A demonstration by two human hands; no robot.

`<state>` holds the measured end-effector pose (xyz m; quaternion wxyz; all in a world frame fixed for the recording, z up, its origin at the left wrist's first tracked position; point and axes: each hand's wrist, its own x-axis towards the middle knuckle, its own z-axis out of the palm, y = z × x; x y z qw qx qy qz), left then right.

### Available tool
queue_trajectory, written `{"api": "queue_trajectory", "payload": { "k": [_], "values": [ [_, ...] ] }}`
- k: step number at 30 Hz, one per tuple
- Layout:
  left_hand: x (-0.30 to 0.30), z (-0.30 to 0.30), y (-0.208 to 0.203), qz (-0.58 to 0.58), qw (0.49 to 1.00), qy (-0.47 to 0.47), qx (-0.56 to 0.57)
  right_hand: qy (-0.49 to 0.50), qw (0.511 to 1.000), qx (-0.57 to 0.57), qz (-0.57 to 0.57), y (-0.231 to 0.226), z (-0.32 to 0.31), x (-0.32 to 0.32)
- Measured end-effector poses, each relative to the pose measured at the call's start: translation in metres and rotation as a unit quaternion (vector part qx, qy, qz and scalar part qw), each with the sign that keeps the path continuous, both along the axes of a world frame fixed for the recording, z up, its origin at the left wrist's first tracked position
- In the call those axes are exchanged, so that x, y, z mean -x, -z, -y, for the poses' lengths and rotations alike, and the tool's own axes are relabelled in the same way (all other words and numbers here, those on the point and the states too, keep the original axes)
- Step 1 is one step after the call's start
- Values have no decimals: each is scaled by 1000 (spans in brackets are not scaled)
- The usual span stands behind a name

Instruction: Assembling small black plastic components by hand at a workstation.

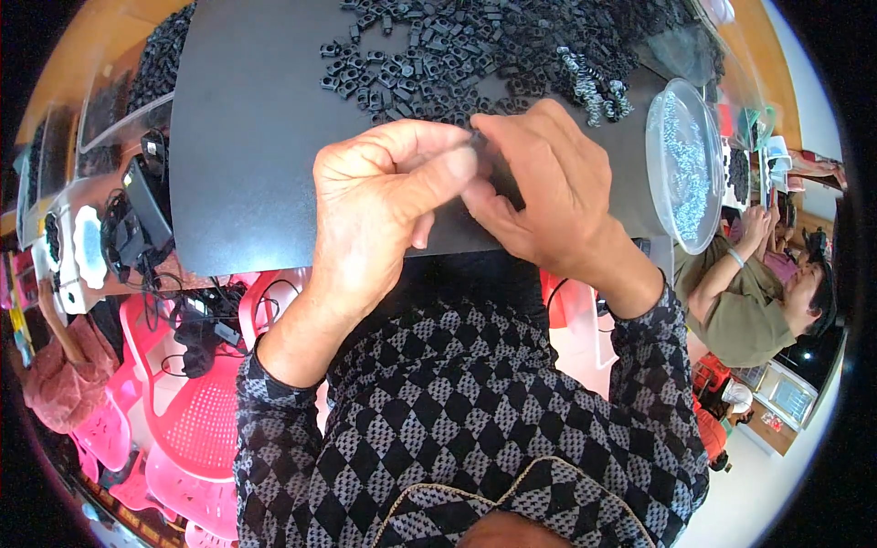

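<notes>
My left hand (370, 196) is closed in a pinch, with a small dark piece (476, 140) at the tips of its thumb and forefinger. Against those tips, my right hand (548, 173) is bent with its thumb and fingers drawn together. Motion blurs its fingertips, and whatever they grip cannot be made out. Just beyond both hands, many small black plastic parts (402, 78) lie loose on the dark tabletop (247, 155). A little heap of small silvery metal pieces (594, 91) lies to the right of them.
A round clear dish (660, 173) of silvery pieces stands at the table's right edge. To the left are a clear bin of black parts (160, 68) and a black device with cables (146, 205). Pink chairs (196, 420) stand lower left. Another person (763, 301) sits at the right.
</notes>
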<state>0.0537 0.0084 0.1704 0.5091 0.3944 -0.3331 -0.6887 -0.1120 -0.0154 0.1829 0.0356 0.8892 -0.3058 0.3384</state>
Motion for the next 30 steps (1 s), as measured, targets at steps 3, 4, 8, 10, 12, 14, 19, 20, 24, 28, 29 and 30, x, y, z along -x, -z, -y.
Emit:
{"api": "queue_trajectory", "payload": {
  "k": [3, 4, 8, 10, 12, 14, 19, 20, 24, 28, 29, 30],
  "values": [
    [-3, -2, -4, 65, 998, -12, 13, 2, 999, -39, 15, -2, 0, 2],
    [-3, -3, -3, 64, 998, -10, 13, 2, 998, -55, 22, -3, -1, 2],
    [-1, -7, 5, 68, 997, 8, 37, -18, 996, -77, 45, 0, -2, 2],
    [4, -10, 9, 38, 995, -52, 72, -20, 995, -82, 51, 0, -2, 0],
    [5, -11, 13, 48, 994, -61, 77, -21, 994, -88, 56, 3, -2, -2],
    [6, -11, 13, 59, 992, -70, 82, -47, 996, -50, 57, 9, 0, -2],
    [8, -11, 7, 58, 995, -51, 62, -47, 997, -37, 58, 9, 1, -2],
    [6, -14, 3, 91, 994, -46, 50, -48, 997, -31, 50, 8, -1, -1],
    [14, -10, 7, 133, 990, -22, 46, -7, 998, -43, 52, 18, -2, 13],
    [4, -21, 8, 128, 990, -24, 46, 104, 994, -17, 16, -20, 3, 34],
    [-3, -25, 16, 102, 992, -29, 68, 149, 989, -12, 3, -41, 8, 44],
    [-7, -28, 25, 85, 992, -28, 87, 212, 976, 2, 53, -50, 14, 54]
  ]
}}
